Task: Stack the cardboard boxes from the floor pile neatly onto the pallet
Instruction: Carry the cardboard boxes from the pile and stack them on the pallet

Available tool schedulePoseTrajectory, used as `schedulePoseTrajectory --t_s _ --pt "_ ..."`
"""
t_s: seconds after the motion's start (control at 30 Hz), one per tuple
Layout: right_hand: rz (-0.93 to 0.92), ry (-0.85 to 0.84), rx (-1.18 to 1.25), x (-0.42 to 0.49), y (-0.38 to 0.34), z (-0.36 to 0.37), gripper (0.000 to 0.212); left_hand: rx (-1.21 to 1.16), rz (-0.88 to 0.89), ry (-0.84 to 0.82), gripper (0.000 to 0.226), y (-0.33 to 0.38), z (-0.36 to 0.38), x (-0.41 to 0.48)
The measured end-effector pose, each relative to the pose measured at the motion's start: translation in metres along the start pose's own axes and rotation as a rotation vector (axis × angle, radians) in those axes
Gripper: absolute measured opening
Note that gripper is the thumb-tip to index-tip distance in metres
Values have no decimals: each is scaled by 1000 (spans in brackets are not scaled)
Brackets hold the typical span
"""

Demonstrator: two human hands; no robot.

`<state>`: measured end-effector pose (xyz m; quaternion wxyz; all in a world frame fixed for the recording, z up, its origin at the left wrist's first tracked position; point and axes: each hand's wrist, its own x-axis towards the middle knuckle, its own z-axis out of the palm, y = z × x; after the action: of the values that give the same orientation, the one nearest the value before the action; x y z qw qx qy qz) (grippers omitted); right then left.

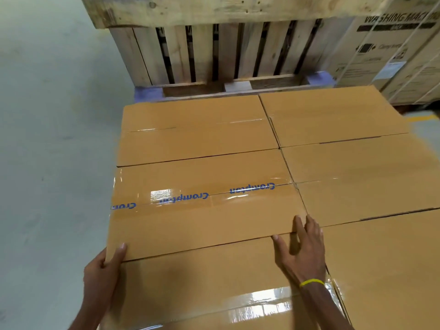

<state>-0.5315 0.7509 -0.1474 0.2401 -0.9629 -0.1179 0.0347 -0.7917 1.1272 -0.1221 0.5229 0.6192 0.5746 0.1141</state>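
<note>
Several tan cardboard boxes lie flush in two columns, forming one flat layer. The middle left box [202, 210] carries clear tape printed with blue lettering. My left hand [102, 277] grips its near left corner, thumb on top and the rest of the hand down the side. My right hand [302, 248], with a yellow band at the wrist, rests flat on top at the box's near right corner, fingers spread across the seam. The nearest left box [202, 287] sits just below both hands. The pallet under the layer is hidden.
A slatted wooden crate [214, 51] stands right behind the boxes on a bluish base [145, 94]. A strapped washing machine carton [381, 55] stands at the back right. Grey floor [47, 139] lies to the left.
</note>
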Motion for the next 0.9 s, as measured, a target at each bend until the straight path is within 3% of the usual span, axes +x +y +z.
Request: schedulePoseTrajectory --t_s 0.13,0.23,0.3,0.33,0.4,0.6,0.77,0.9 --pt "-38 42 -51 22 -21 2 84 -13 11 -89 37 28 -10 33" --pt "-91 37 -13 82 -58 15 78 -122 116 -17 77 66 -1 92" --pt "-87 1 -23 134 -82 26 76 -131 182 -2 85 95 12 129" --pt "-93 -16 -57 159 -91 30 75 -142 165 -12 78 104 19 147" --pt "-94 -48 -146 198 -102 39 70 -139 157 -18 41 123 30 169" --pt "-54 -76 -313 226 -97 56 73 -118 171 3 7 124 49 200" --pt "-49 -52 -280 223 -95 57 75 -140 117 170 46 124 58 209" --pt "-39 -37 -261 223 -96 59 69 -156 85 232 48 128 64 210"
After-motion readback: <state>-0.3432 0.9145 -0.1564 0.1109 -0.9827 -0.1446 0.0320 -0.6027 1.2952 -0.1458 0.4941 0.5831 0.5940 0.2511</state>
